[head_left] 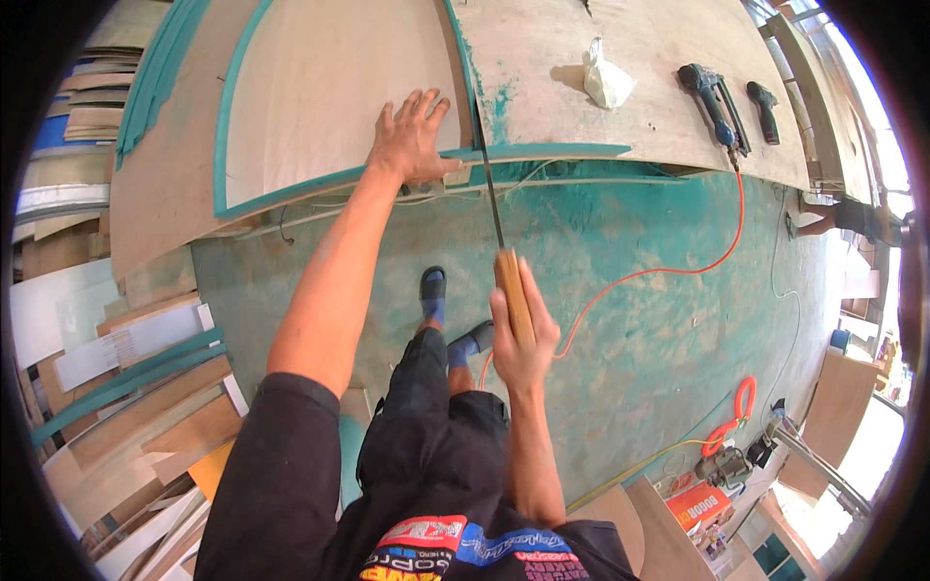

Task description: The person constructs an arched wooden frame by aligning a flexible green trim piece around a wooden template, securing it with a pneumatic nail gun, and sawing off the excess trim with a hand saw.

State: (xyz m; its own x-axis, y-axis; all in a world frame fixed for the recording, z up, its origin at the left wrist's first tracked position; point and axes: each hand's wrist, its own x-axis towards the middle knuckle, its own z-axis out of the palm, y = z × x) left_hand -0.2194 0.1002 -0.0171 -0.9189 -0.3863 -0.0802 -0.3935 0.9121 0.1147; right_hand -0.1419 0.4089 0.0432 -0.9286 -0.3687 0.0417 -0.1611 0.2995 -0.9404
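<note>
My left hand (412, 136) lies flat, fingers spread, on a curved plywood panel (320, 92) edged in teal, near its front rim. My right hand (523, 334) grips the wooden handle of a hand saw (496, 218). Its thin dark blade runs up into the gap between that panel and the plywood sheet (620, 39) to the right. My feet in dark sandals stand on the floor below the bench.
A white crumpled bag (605, 77), a blue nail gun (715, 102) and a dark tool (763, 108) lie on the right sheet. An orange hose (678, 266) trails over the teal-dusted floor. Stacked board offcuts (126, 387) fill the left. Another person's legs (843, 215) show far right.
</note>
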